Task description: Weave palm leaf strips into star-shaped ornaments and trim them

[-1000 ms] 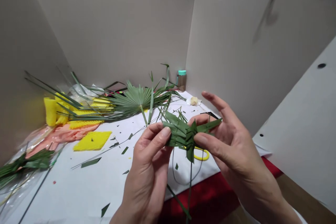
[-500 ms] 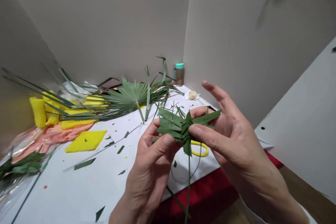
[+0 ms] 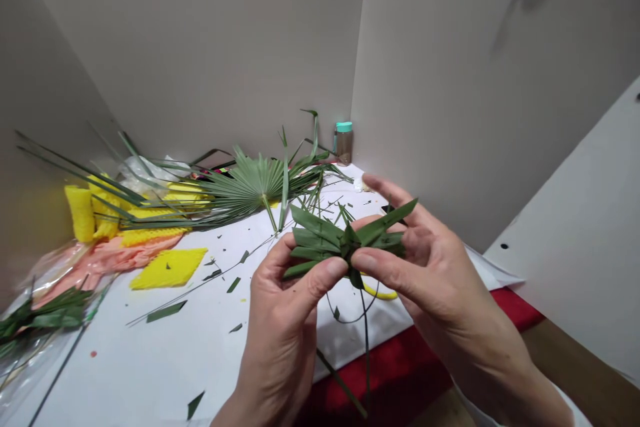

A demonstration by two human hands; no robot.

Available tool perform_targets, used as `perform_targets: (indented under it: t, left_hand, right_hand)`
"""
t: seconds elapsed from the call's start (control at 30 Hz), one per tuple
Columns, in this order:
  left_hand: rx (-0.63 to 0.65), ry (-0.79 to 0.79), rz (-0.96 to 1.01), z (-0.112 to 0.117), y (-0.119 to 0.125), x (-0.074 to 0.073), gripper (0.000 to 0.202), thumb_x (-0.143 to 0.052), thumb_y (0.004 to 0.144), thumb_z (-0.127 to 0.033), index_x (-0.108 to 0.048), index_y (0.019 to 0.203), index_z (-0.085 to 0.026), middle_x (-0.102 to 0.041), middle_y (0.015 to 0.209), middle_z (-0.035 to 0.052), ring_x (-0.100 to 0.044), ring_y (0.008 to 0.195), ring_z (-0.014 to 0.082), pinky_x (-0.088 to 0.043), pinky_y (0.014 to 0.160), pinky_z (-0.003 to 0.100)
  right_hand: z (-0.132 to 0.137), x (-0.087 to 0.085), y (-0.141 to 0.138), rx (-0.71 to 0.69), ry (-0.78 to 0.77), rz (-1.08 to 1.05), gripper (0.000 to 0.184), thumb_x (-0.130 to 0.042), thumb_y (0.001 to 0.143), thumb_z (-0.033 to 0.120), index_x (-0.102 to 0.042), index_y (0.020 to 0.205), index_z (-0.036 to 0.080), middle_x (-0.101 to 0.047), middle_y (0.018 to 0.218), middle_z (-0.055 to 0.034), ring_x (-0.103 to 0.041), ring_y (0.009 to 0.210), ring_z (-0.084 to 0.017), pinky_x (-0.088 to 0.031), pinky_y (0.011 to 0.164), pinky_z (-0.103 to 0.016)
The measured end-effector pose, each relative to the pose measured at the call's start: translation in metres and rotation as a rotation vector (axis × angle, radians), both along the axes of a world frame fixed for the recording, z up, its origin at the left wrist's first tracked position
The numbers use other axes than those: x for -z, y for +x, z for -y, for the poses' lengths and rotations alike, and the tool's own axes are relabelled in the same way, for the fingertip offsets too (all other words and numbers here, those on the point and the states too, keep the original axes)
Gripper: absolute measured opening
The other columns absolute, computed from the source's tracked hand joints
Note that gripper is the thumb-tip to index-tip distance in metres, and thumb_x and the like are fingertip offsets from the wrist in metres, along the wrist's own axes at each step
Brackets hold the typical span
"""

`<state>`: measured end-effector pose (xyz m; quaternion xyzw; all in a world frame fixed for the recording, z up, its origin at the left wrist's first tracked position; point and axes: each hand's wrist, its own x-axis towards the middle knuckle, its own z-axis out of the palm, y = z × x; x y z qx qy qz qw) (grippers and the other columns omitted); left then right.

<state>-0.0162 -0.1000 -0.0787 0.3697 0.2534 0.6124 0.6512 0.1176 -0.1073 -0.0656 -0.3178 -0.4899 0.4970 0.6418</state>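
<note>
A woven piece of green palm-leaf strips (image 3: 333, 245) is held up above the table, with loose strip ends fanning out. My left hand (image 3: 283, 323) pinches its left side between thumb and fingers. My right hand (image 3: 430, 273) grips its right side, thumb on top near the dark knot of the weave. Thin stems hang down from the piece below my hands. A yellow loop handle (image 3: 381, 293) lies under the weave, partly hidden by it and my right hand.
A fan palm leaf (image 3: 250, 188) and long blades lie on the white table (image 3: 150, 353), among scattered leaf scraps. Yellow foam (image 3: 169, 267), pink netting (image 3: 107, 257) and a teal-lidded jar (image 3: 343, 143) stand beyond. White partitions surround the table; red cloth (image 3: 385, 370) hangs at its front.
The woven piece has turned and its strip ends now splay wider. My hands have come closer together around it, and the view has shifted slightly.
</note>
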Motion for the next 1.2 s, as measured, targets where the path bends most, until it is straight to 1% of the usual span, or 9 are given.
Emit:
perform_targets:
  t: [0.07,0.13,0.2,0.5,0.77,0.87,0.97,1.07,1.2]
  left_hand:
    - [-0.03,0.019,-0.017,0.001,0.0,0.001,0.02,-0.083,0.073,-0.016,-0.078,0.09,-0.025,-0.08,0.089,-0.0018,-0.072,0.085,0.016,-0.057,0.083,0.026]
    - [-0.081,0.043,-0.031,0.002,0.001,0.002,0.018,-0.084,0.073,-0.017,-0.078,0.089,-0.024,-0.08,0.087,-0.0007,-0.072,0.082,0.0154,-0.058,0.079,0.024]
    - [-0.132,0.049,-0.029,0.003,0.003,0.002,0.017,-0.085,0.072,-0.018,-0.079,0.088,-0.022,-0.08,0.086,0.0004,-0.073,0.079,0.0159,-0.058,0.077,0.024]
    - [-0.204,0.014,-0.012,0.003,0.009,0.0,0.026,-0.086,0.07,-0.016,-0.08,0.095,-0.024,-0.081,0.087,0.0001,-0.074,0.084,0.0178,-0.059,0.081,0.028]
    - [-0.145,0.068,-0.06,-0.006,0.007,0.0,0.019,-0.085,0.073,-0.017,-0.079,0.09,-0.023,-0.081,0.091,-0.0009,-0.073,0.085,0.0142,-0.056,0.084,0.023]
    - [-0.106,0.046,-0.085,-0.012,0.005,0.0,0.03,-0.083,0.075,-0.019,-0.074,0.103,-0.023,-0.079,0.096,0.0001,-0.071,0.09,0.0146,-0.055,0.084,0.025]
    - [-0.281,0.097,-0.182,-0.015,0.001,0.004,0.043,-0.085,0.073,-0.021,-0.067,0.112,-0.027,-0.074,0.104,-0.0015,-0.066,0.101,0.0144,-0.052,0.086,0.023]
    - [-0.471,0.236,-0.405,-0.015,-0.002,0.006,0.027,-0.083,0.075,-0.024,-0.07,0.098,-0.027,-0.07,0.103,-0.0028,-0.063,0.1,0.0143,-0.05,0.084,0.023]
    - [-0.313,0.301,-0.563,-0.01,0.002,0.002,0.015,-0.078,0.08,-0.023,-0.071,0.093,-0.025,-0.072,0.093,-0.0015,-0.065,0.084,0.0159,-0.052,0.078,0.028]
  right_hand:
    - [0.001,0.0,0.0,0.008,-0.002,0.06,0.044,-0.087,0.076,0.026,-0.07,0.117,0.031,-0.074,0.087,0.0042,-0.072,0.079,-0.012,-0.058,0.072,-0.02]
    - [0.002,0.0,-0.001,0.018,-0.005,0.095,0.023,-0.085,0.079,0.027,-0.075,0.099,0.03,-0.074,0.086,0.0055,-0.069,0.079,-0.01,-0.056,0.072,-0.018]
    - [0.003,0.0,-0.002,0.029,0.0,0.094,0.016,-0.084,0.08,0.026,-0.075,0.093,0.03,-0.074,0.087,0.0074,-0.068,0.081,-0.009,-0.055,0.074,-0.017]
    - [0.006,0.002,-0.009,0.141,0.029,0.119,0.013,-0.082,0.082,0.026,-0.075,0.09,0.031,-0.074,0.085,0.009,-0.069,0.082,-0.009,-0.053,0.073,-0.016]
    - [-0.004,0.002,-0.008,0.185,0.043,0.111,0.013,-0.081,0.081,0.027,-0.074,0.092,0.028,-0.074,0.087,0.0063,-0.069,0.08,-0.011,-0.055,0.072,-0.019]
    - [-0.013,0.002,-0.004,0.208,0.047,0.103,0.017,-0.081,0.081,0.031,-0.072,0.094,0.025,-0.073,0.086,0.0052,-0.068,0.078,-0.011,-0.055,0.068,-0.021]
    - [-0.019,0.001,0.001,0.287,0.077,0.12,0.02,-0.081,0.079,0.032,-0.069,0.093,0.024,-0.07,0.082,0.0057,-0.064,0.075,-0.01,-0.053,0.067,-0.02]
    - [-0.02,-0.002,0.003,0.388,0.102,0.188,0.02,-0.08,0.077,0.029,-0.066,0.09,0.022,-0.066,0.082,0.0052,-0.06,0.07,-0.009,-0.049,0.063,-0.021]
    - [-0.018,-0.007,-0.002,0.425,0.118,0.322,0.022,-0.077,0.076,0.026,-0.064,0.094,0.02,-0.066,0.091,0.0004,-0.062,0.08,-0.015,-0.05,0.067,-0.027]
